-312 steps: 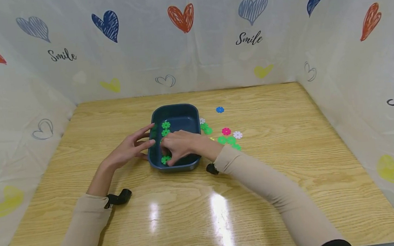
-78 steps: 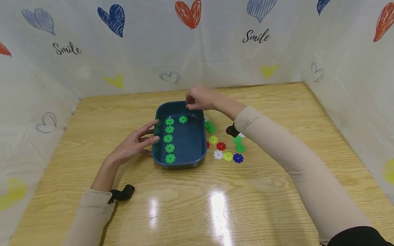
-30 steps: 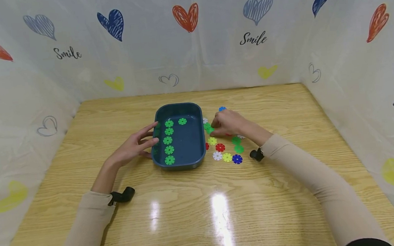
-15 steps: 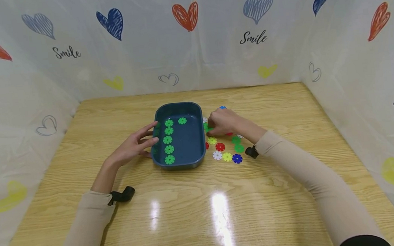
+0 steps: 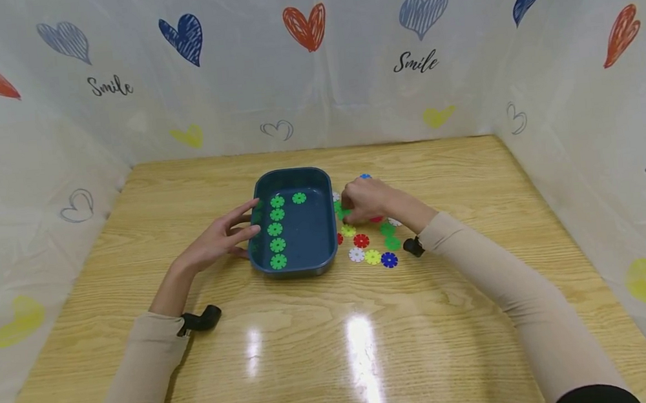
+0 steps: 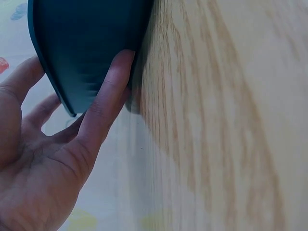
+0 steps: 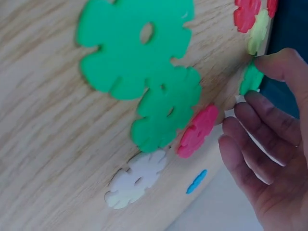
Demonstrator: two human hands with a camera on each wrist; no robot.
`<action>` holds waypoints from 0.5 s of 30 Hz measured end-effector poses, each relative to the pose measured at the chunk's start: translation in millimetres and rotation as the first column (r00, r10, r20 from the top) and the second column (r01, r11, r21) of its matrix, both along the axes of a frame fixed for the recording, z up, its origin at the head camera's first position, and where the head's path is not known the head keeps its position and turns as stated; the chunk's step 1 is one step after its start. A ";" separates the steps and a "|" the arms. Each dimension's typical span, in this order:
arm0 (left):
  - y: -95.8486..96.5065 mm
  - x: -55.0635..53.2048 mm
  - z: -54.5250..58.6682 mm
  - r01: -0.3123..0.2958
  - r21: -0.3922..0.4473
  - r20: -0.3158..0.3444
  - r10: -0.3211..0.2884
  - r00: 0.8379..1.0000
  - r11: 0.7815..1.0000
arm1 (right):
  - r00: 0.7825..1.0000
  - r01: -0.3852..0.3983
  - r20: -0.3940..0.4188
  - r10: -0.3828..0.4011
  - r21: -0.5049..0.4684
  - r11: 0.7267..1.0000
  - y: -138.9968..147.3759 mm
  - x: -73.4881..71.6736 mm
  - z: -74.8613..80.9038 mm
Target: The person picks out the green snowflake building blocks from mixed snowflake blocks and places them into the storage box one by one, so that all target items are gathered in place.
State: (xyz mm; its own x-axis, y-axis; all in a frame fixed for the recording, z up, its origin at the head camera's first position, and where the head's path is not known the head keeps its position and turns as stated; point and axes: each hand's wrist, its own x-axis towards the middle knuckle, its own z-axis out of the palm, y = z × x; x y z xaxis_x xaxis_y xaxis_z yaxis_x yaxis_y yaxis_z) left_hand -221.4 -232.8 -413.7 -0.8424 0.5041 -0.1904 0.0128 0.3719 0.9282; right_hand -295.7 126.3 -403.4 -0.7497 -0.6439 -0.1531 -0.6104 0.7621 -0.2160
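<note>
A dark blue rectangular tray stands on the table, with green notched plastic discs inside: a column along its left side and one disc at the top, to the right. My left hand rests against the tray's left wall, fingers spread; the left wrist view shows a finger lying along the outer wall. Right of the tray, my right hand is low over loose discs. In the right wrist view its thumb and index fingertip pinch the edges of a green disc.
Loose discs lie right of the tray: red, white, yellow, dark blue, and green ones. A light blue disc is farther back. A hanging cloth borders the wooden table.
My right hand has gone from inside the tray, over its back right corner, to the loose discs, shifting slightly left lately. The tray's green column is uncovered, with one disc beside it. Left hand stays put.
</note>
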 end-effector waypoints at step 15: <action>-0.5 0.2 -0.4 -0.001 0.012 0.006 0.001 1.000 1.000 | 0.999 -0.037 -0.041 0.035 -0.045 0.998 4.9 -2.4 -6.7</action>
State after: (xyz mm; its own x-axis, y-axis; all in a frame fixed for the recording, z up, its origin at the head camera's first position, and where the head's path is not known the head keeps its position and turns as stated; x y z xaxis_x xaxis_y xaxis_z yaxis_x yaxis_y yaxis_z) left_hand -221.2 -233.3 -414.1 -0.8419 0.5053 -0.1894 0.0068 0.3609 0.9326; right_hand -298.1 131.2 -410.2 -0.7310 -0.6760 -0.0930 -0.6460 0.7295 -0.2249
